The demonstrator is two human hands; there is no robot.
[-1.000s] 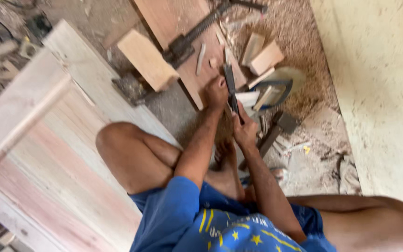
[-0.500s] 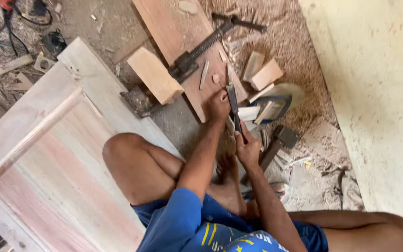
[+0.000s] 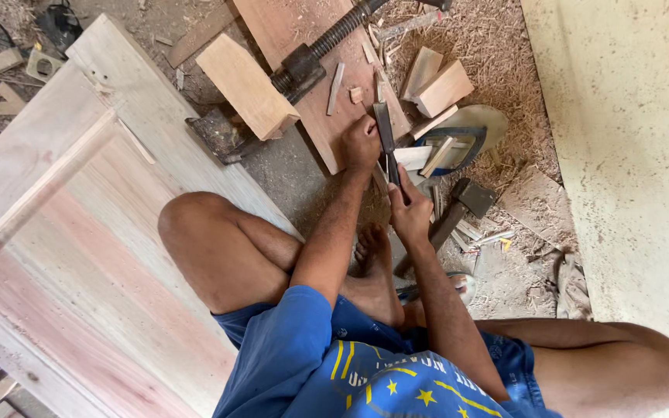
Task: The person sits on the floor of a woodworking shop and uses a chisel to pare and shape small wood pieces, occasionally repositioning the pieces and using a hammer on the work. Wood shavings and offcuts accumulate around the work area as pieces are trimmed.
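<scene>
Risk first: your right hand point(image 3: 410, 207) grips the handle of a dark flat steel chisel point(image 3: 385, 141) at frame centre, while your left hand point(image 3: 359, 144) closes beside its blade on a reddish plank point(image 3: 292, 35). A slip could cut those fingers or your bare foot point(image 3: 373, 263). Sawdust-strewn floor point(image 3: 497, 62), pale wooden door panel point(image 3: 79, 232) left.

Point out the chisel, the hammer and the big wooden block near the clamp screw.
chisel point(image 3: 385, 135), head view, on the flat dark blade.
hammer point(image 3: 470, 195), head view, on the dark metal head.
wooden block point(image 3: 245, 83), head view, on its broad top face.
</scene>
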